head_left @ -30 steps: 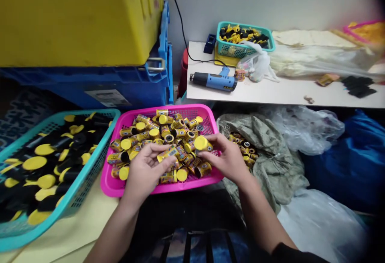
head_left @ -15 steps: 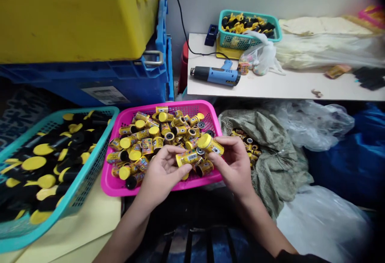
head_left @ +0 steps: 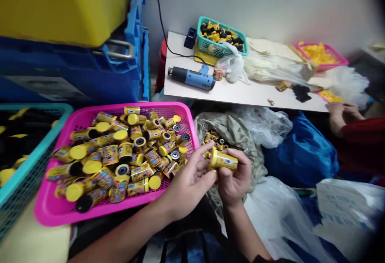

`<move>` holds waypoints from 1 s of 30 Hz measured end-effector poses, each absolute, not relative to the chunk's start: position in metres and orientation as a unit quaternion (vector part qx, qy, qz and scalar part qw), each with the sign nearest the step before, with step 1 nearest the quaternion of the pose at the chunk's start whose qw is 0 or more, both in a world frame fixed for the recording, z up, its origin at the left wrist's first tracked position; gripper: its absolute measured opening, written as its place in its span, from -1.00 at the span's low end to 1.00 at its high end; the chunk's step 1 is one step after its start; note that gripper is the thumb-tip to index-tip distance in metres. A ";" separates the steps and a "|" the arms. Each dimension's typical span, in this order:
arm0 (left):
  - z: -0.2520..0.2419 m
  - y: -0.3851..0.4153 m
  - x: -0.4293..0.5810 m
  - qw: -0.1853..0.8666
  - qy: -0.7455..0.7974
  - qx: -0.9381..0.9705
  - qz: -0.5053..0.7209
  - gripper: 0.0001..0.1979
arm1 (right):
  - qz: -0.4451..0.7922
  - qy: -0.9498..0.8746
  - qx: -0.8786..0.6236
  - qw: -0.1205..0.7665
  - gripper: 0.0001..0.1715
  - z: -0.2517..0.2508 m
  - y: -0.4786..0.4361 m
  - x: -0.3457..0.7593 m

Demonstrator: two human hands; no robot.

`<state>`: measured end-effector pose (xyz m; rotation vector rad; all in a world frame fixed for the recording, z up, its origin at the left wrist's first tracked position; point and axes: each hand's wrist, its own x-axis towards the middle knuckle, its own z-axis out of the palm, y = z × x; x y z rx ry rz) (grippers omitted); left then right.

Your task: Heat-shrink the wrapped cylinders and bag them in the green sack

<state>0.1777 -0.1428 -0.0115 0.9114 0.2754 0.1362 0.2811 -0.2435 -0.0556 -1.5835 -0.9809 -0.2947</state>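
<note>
Over the gap between a pink basket (head_left: 114, 213) and a grey-green woven sack (head_left: 234, 124), my two hands are close together. My right hand (head_left: 236, 180) is closed round a small yellow printed canister (head_left: 225, 161), lying nearly on its side with its capped end to the left. My left hand (head_left: 191, 180) has its thumb and fingers curled at that capped end. A bit of yellow shows between its fingertips, and whether it is a second canister is hidden. The basket holds many similar canisters, some capped yellow, some showing dark round ends.
A teal basket (head_left: 36, 154) of black and yellow parts stands at left, below blue crates (head_left: 75, 70). On the white bench (head_left: 252, 95) lie a heat gun (head_left: 192, 77), a teal basket (head_left: 222, 34) and bags. A co-worker's hands (head_left: 339, 112) are at far right.
My view has turned right, so the baskets sit further left. Both hands have moved right, away from the pink basket. The canister my left hand held is no longer plainly seen.
</note>
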 end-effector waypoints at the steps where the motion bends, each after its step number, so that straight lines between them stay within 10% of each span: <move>1: -0.012 -0.140 0.175 0.879 0.133 0.453 0.070 -0.48 | -0.123 -0.427 -0.682 0.581 -0.58 -0.055 -0.241 0.279; 14: -0.015 -0.132 0.164 0.776 0.126 0.611 0.094 -0.51 | -0.170 -0.453 -0.697 0.529 -0.49 -0.058 -0.237 0.283; 23: -0.022 -0.085 0.113 0.204 0.229 0.948 0.083 -0.73 | -0.109 -0.410 -0.824 0.376 -0.50 -0.051 -0.250 0.353; 30: -0.036 -0.074 0.114 0.051 0.291 0.955 0.034 -0.61 | 0.119 -0.578 -0.756 0.283 -0.60 -0.039 -0.162 0.318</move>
